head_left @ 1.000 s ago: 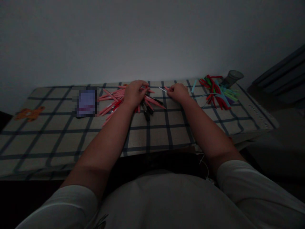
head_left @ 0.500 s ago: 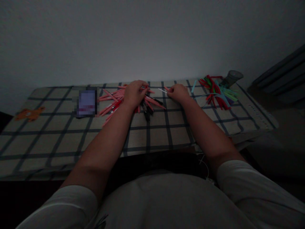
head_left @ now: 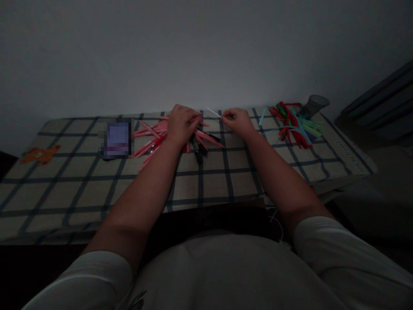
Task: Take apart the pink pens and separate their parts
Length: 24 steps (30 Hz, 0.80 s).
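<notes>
Right hand pinches a thin white stick beside a pink pile

Both forearms reach forward across the checked tablecloth (head_left: pixel 213 185), angled inward so that the hands come near each other without touching. The right hand (head_left: pixel 237 121) is bent at the wrist, knuckles up, its thumb and forefinger closed in a narrow pinch on one end of a thin white stick (head_left: pixel 213 112) – the free end points up and to the left, towards the other hand.

The left hand (head_left: pixel 182 125) arches over a pile of slender pink sticks (head_left: pixel 151 128), back of the hand uppermost, fingers curled and fingertips turned to the right. Pink shows by those fingertips, but whether they grip it I cannot tell. The pile fans out on both sides of that hand – black-ended pieces (head_left: pixel 200 148) lie at its near right edge.
</notes>
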Each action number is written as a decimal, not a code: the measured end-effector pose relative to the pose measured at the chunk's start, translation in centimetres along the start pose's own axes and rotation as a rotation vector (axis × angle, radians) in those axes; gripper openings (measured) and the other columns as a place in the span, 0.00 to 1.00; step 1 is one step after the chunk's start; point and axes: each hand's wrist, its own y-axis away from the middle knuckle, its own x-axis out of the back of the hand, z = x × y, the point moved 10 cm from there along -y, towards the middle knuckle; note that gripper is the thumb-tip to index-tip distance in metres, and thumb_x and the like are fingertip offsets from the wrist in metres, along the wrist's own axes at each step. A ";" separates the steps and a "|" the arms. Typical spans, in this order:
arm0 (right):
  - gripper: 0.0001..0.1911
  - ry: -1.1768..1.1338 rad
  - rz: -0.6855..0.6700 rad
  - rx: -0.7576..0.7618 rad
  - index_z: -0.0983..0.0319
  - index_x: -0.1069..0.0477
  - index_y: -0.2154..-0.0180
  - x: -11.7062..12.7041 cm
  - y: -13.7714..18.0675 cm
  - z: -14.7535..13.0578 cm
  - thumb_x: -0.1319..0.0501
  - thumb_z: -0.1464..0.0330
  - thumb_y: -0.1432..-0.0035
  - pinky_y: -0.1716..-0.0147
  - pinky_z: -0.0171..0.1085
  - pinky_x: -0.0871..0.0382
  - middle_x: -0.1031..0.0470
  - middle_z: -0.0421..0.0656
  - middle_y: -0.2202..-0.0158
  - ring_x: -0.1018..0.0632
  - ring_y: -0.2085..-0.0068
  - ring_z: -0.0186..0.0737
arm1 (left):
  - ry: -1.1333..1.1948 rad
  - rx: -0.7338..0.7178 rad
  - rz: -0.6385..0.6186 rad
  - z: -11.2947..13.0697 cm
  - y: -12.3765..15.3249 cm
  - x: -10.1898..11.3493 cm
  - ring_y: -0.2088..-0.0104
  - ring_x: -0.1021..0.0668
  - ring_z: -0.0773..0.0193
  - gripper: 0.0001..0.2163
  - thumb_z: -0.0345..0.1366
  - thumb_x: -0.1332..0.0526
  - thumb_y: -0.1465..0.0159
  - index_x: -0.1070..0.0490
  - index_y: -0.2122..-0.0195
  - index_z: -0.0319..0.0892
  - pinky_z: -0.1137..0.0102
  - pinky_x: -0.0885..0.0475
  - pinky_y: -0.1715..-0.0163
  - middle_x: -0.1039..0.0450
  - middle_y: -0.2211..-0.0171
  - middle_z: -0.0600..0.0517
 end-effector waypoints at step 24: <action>0.09 0.011 -0.138 0.150 0.59 0.16 0.59 -0.9 1.1 -2.9 0.35 0.65 0.36 0.45 0.49 0.34 0.17 0.48 0.61 0.24 0.55 0.51 | -0.010 0.003 -0.076 0.0 0.3 -1.4 0.42 0.22 0.41 0.11 0.42 0.34 0.28 0.13 0.52 0.49 0.46 0.31 0.40 0.16 0.53 0.41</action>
